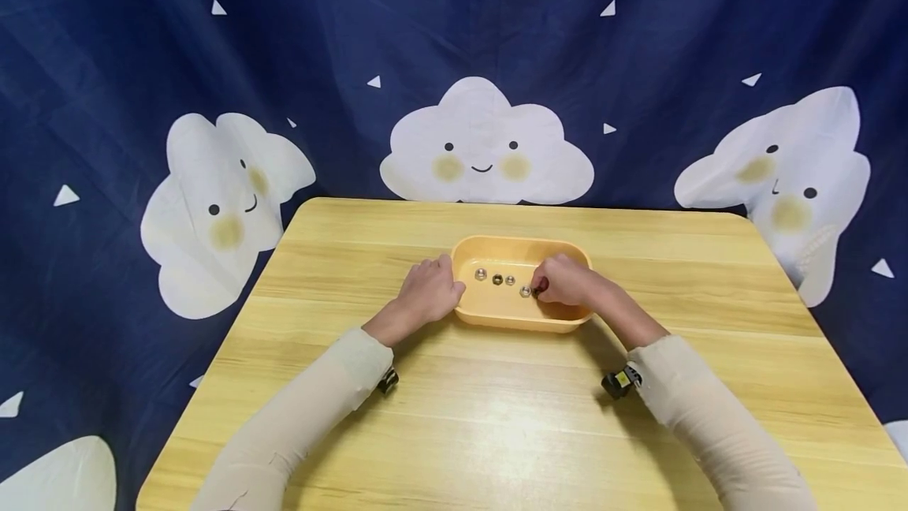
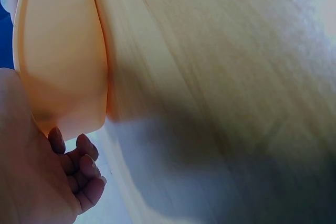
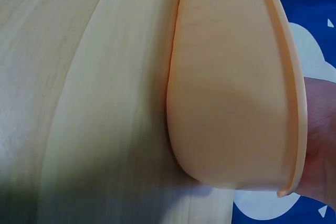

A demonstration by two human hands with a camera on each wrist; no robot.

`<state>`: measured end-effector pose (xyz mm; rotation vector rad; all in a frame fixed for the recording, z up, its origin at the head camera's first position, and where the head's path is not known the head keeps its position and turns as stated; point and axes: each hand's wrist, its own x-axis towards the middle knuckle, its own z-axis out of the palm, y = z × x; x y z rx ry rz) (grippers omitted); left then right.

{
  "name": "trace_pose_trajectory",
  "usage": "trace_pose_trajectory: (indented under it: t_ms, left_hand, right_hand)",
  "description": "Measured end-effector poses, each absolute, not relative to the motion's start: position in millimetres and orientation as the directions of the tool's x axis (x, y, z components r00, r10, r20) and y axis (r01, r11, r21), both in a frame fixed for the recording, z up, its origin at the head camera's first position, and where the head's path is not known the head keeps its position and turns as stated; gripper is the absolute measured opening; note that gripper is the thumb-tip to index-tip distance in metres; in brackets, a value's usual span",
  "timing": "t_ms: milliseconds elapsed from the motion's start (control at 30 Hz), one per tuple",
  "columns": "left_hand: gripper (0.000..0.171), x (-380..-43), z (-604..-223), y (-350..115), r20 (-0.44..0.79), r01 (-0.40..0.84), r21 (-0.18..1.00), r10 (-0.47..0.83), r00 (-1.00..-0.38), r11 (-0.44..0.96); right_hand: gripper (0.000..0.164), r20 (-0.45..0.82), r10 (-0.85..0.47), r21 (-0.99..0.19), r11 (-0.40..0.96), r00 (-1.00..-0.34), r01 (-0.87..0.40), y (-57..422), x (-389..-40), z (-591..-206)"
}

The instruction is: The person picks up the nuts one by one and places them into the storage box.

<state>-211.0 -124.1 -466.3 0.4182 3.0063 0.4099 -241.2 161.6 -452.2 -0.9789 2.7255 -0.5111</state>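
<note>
A pale orange plastic tray [image 1: 502,315] rests on the table, with several metal hex nuts in a loose row on its floor. Among them are a silver nut [image 1: 481,274] at the left, a darker nut [image 1: 498,279], a smaller silver nut [image 1: 510,280] and another silver nut [image 1: 526,291]. My left hand [image 1: 429,290] grips the tray's left end, thumb over the rim and fingers curled outside the wall. Reaching in over the right end, my right hand [image 1: 564,281] pinches a dark nut, mostly covered by the fingertips. The tray wall [image 3: 236,87] hides those fingers in the right wrist view.
The tray stands near the far side of the wood-grain table [image 1: 482,416]. Behind the table hangs a dark blue curtain [image 1: 340,22] printed with clouds. A small black wrist camera [image 1: 620,382] sits at the right cuff.
</note>
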Motion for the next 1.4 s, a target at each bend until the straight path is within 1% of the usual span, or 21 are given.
trace_pose_trajectory:
  t_ms: [200, 533, 833, 1100, 1400]
  left_hand:
    - [0.026, -210, -466, -123, -0.033, 0.26, 0.27, 0.279, -0.96, 0.927]
    - [0.025, -212, -468, -122, -0.026, 0.267, 0.262, 0.284, -0.959, 0.927]
    - [0.026, -213, -468, -122, -0.025, 0.268, 0.262, 0.284, -0.958, 0.927]
    - [0.025, -213, -467, -122, -0.035, 0.266, 0.258, 0.284, -0.958, 0.929]
    - [0.026, -212, -468, -123, -0.032, 0.263, 0.255, 0.279, -0.96, 0.931]
  right_hand:
    - [0.019, -0.089, -0.641, -0.387, 0.727, -0.762, -0.567, 161, -243, -451]
    - [0.018, -0.181, -0.598, -0.351, 0.781, -0.781, -0.517, 158, -242, -448]
    - [0.022, -0.198, -0.58, -0.357, 0.794, -0.791, -0.493, 158, -239, -446]
    - [0.019, -0.15, -0.599, -0.349, 0.777, -0.787, -0.524, 160, -233, -444]
    - [0.009, -0.08, -0.63, -0.344, 0.745, -0.773, -0.572, 163, -228, -438]
